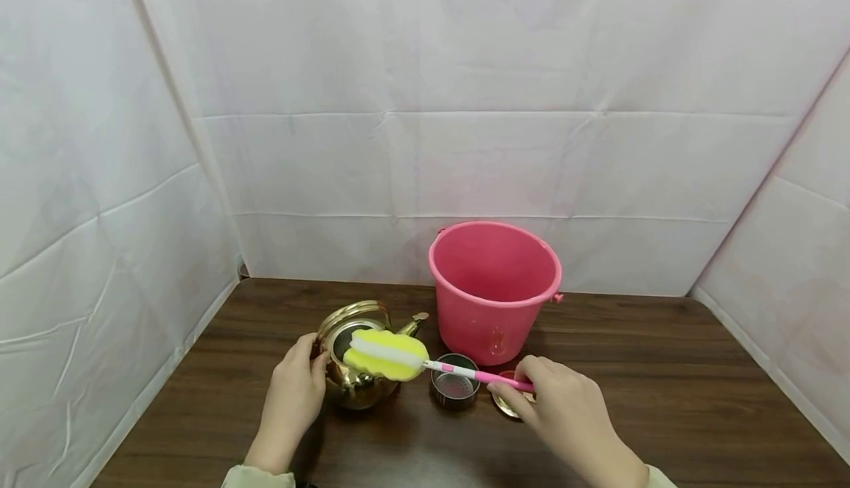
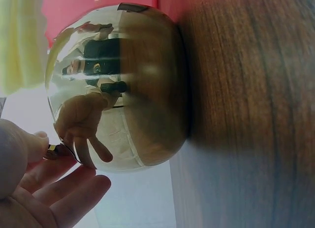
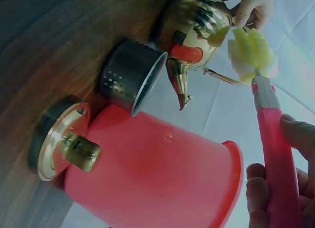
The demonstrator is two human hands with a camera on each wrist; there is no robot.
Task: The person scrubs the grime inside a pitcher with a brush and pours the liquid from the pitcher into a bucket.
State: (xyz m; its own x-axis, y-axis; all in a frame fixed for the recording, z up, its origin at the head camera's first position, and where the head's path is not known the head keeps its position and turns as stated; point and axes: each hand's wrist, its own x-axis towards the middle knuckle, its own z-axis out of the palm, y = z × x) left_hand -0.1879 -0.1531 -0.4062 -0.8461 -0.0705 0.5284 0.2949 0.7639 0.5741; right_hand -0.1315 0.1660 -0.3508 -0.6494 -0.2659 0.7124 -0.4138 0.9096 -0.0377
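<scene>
A shiny gold teapot (image 1: 358,393) stands uncovered on the table, its spout pointing toward the bucket. My left hand (image 1: 292,392) is at its left side; in the left wrist view the thumb and fingers pinch a small gold part, which looks like the lower end of the teapot's handle (image 1: 345,314). With my right hand (image 1: 572,408) I grip the pink handle (image 3: 278,164) of a sponge brush. The brush's yellow and white sponge head (image 1: 387,355) overlaps the teapot's mouth in the head view. The right wrist view shows it above the teapot, outside it.
A pink bucket (image 1: 491,329) stands behind, right of the teapot. In front of it sit a dark perforated strainer cup (image 1: 454,392) and the gold teapot lid (image 3: 51,139) with its knob (image 3: 81,151). White cloth (image 1: 491,163) walls the brown wooden table (image 1: 677,385) at back and sides.
</scene>
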